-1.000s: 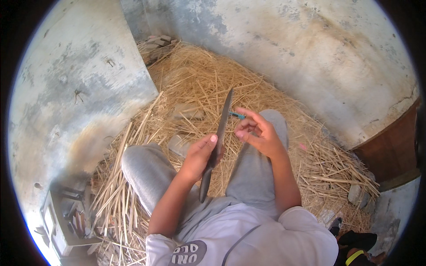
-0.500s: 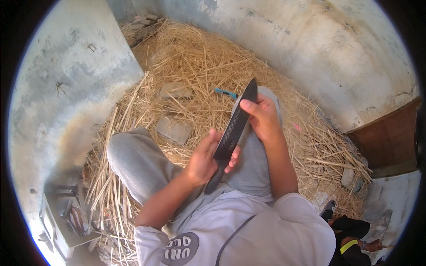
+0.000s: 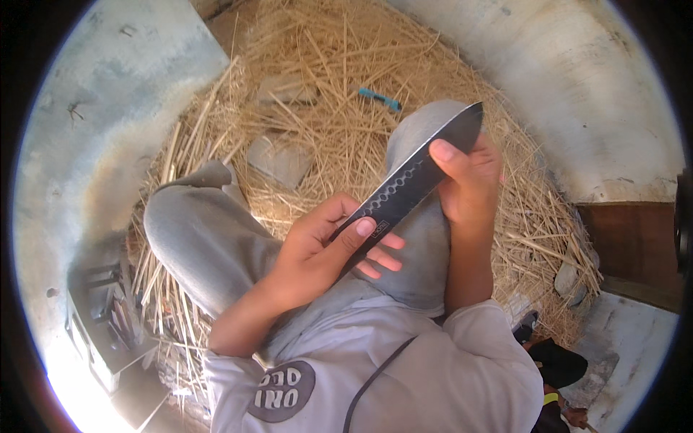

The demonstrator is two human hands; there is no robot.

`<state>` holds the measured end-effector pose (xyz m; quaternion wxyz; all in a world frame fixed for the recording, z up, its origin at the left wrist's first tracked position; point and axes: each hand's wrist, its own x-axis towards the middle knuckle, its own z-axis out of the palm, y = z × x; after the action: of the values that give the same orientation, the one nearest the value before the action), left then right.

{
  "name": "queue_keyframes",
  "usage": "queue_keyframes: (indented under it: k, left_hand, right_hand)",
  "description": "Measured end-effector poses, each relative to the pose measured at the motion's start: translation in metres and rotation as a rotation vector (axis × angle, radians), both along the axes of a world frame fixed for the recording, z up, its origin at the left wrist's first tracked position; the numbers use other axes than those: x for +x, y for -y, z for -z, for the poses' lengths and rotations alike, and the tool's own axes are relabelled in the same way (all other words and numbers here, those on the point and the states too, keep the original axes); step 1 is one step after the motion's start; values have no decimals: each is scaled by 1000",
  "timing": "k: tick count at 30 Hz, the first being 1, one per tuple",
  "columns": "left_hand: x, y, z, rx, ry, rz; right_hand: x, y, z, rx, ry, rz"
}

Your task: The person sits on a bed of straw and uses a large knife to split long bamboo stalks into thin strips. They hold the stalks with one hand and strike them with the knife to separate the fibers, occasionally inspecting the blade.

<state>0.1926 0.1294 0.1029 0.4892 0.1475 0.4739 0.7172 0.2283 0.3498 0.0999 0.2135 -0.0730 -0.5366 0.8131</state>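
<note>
A black knife with a broad blade and a row of small ring marks lies slanted across my lap, its tip up and to the right. My left hand grips it at the lower end of the blade, thumb on the flat face and fingers underneath. The handle is mostly hidden behind that hand. Near the tip, my right hand pinches the blade, thumb on the upper face and the other fingers behind it. The blade's pale edge faces up and left.
Dry straw and split sticks cover the ground, with a blue tool or pen-like object and flat stones among them. Plastered walls curve around. A box of items stands at lower left; another person is at lower right.
The knife has tilted further to the right, its tip moving right and up. My left thumb has come onto the blade face, and my right hand has moved right with the tip.
</note>
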Motion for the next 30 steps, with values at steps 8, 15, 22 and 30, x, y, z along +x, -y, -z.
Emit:
queue_keyframes:
  k: [8,15,22,30]
  left_hand:
    - [-2,3,-2,-1,21,39]
    - [-7,-3,-5,-23,-4,27]
    - [-11,-7,-7,-38,7,36]
    - [-12,-14,-7,-120,136,-51]
  right_hand:
    - [6,0,-4,139,29,55]
    - [1,-7,2,-41,-30,-9]
    - [-4,2,-8,94,5,31]
    - [-4,0,-7,7,128,93]
